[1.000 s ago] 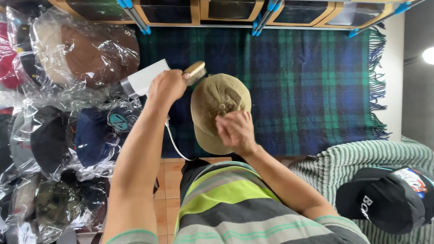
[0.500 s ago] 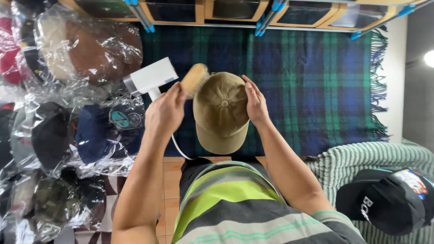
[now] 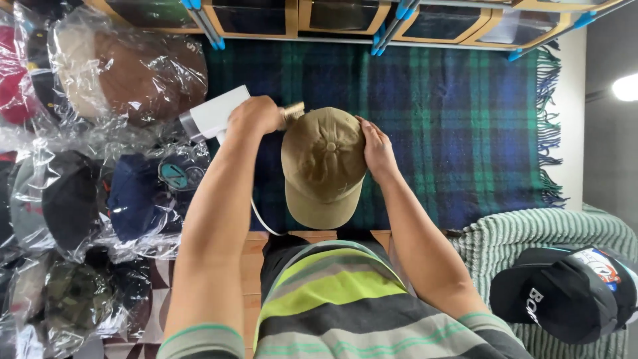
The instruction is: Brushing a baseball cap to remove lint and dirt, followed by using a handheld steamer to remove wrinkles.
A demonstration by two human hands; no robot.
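One plaid blanket (image 3: 452,126) covered the work surface. Olive cap (image 3: 323,166) lay at its centre, brim toward 6 o'clock. Left hand (image 3: 254,114) — at 10 o'clock of the cap — gripped a white corded brush tool (image 3: 214,118), bristles touching the crown. Right hand (image 3: 377,149) pressed flat at 3 o'clock, fingers apart.

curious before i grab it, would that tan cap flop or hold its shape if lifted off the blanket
The tan cap looks like soft fabric, so it would probably be light and sag somewhat. Its crown stands rounded now, with the right hand steadying its side, so it may hold some shape. On the plaid blanket it likely won't slide easily.
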